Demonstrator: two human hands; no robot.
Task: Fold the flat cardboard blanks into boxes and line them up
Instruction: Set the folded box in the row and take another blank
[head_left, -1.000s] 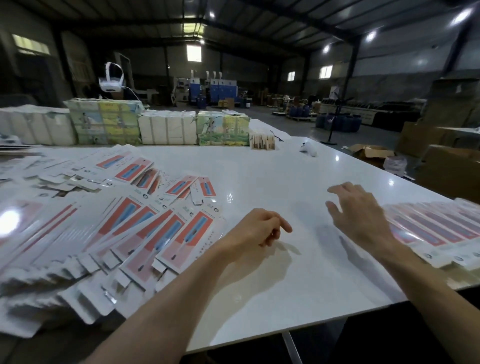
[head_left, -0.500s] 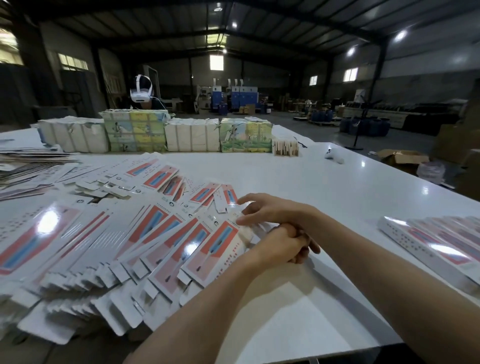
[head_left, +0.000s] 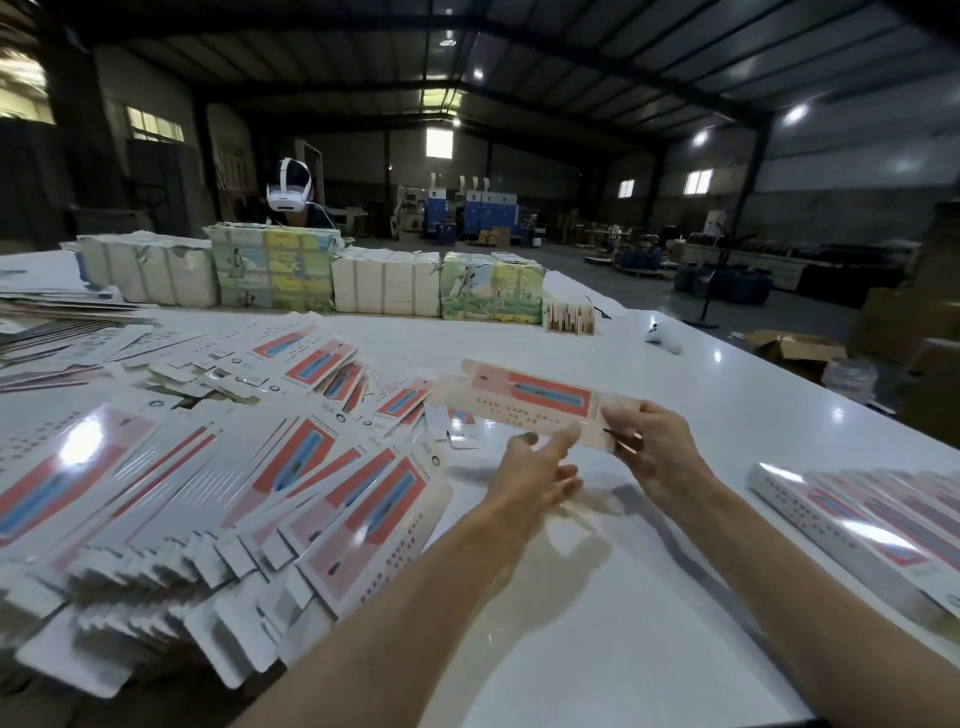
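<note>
Cardboard blank (head_left: 530, 397): head view; one flat blank with a red and blue printed panel, held in the air over the desk, at about 12 o'clock from the two hands, its long side running from 10 o'clock to 4 o'clock.
Right grip (head_left: 649, 447): thumb and fingers pinch the blank's near right end; this hand carries it.
Left grip (head_left: 535, 467): fingers loosely spread with the palm turned up, nothing clasped; one fingertip (head_left: 567, 435) touches the blank's lower edge, just beside the right grip.
Pile of flat blanks (head_left: 208, 493): fanned out in overlapping rows over the desk's left half, from 8 o'clock to 10 o'clock, with glare on the glossy faces.
Row of folded boxes (head_left: 857, 519): long slim boxes lying side by side at 3 to 4 o'clock, near the desk's right edge and well apart from the pile.
Desk (head_left: 571, 623): white and glossy; its bare middle lies under both forearms.
Wrapped bundles (head_left: 384, 280): a line of white and picture-printed packs along the far edge, 11 to 12 o'clock.
Person with a white headset (head_left: 288, 192): behind the bundles at 11 o'clock.
Open carton (head_left: 795, 348): on the floor beyond the desk, at 2 o'clock.
</note>
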